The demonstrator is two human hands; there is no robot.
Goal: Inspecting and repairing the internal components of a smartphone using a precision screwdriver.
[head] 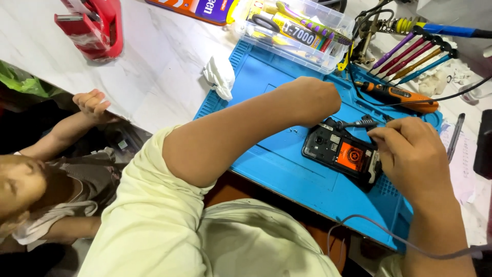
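A black opened phone (342, 152) with an orange patch inside lies on the blue work mat (287, 169). My left hand (311, 100) is curled at the phone's upper left end and seems to hold it down. My right hand (410, 154) rests over the phone's right end, fingers pinched on a thin black tool (359, 123) whose tip lies over the phone's top edge.
An orange and black electric screwdriver (397, 95) lies behind the phone. Coloured screwdrivers (417, 54) stand at the back right, a clear box of tools (294, 28) at the back. A white tissue (219, 76) and red tape dispenser (92, 25) lie left. Another person's hand (92, 104) grips the table edge.
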